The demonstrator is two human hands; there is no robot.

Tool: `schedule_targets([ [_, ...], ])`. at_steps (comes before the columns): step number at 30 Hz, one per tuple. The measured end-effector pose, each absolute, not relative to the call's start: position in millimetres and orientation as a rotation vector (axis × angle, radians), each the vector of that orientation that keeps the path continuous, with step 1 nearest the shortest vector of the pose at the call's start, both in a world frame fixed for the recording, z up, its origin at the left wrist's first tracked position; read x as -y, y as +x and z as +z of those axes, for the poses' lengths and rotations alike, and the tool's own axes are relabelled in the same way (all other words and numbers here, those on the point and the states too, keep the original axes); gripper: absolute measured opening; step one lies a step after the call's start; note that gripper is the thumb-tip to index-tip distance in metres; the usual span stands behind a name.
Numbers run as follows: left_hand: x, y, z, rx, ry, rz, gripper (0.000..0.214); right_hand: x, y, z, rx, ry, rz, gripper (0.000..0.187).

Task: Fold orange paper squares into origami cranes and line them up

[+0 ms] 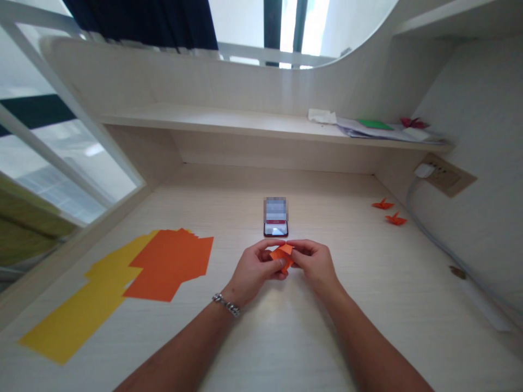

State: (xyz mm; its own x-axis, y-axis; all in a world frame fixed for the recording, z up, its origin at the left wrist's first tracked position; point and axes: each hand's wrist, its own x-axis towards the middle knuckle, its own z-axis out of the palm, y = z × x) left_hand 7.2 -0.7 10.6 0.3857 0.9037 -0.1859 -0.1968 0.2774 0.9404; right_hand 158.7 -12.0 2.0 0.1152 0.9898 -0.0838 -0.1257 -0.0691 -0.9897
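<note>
A small folded piece of orange paper point(281, 255) is held just above the desk between both hands. My left hand point(257, 268) pinches its left side, fingers curled under it; a metal bracelet sits on that wrist. My right hand point(315, 262) pinches the right side with thumb and fingers closed on the paper. A phone point(275, 218) stands just beyond the hands, screen lit.
Stacked orange sheets point(169, 264) and yellow sheets point(90, 305) lie at the left on the pale wooden desk point(286, 337). Two folded orange paper figures point(389, 212) sit at the right near a wall socket point(443, 175). A shelf point(245, 122) above carries papers and a red figure.
</note>
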Motion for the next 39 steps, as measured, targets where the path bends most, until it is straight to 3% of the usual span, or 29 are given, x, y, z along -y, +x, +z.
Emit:
schedule_targets([
  [6, 1.2, 7.9, 11.5, -0.882, 1.068, 0.889, 0.053, 11.9, 156.0, 0.5, 0.938, -1.181, 1.286, 0.032],
  [13, 3.2, 7.1, 10.1, -0.847, 1.033, 0.805, 0.070, 13.1, 153.8, 2.7, 0.935, -1.208, 1.162, 0.028],
  [39, 1.0, 6.4, 9.6, -0.864, 1.044, 0.823, 0.059, 13.4, 153.0, 1.4, 0.935, -1.198, 1.096, 0.025],
])
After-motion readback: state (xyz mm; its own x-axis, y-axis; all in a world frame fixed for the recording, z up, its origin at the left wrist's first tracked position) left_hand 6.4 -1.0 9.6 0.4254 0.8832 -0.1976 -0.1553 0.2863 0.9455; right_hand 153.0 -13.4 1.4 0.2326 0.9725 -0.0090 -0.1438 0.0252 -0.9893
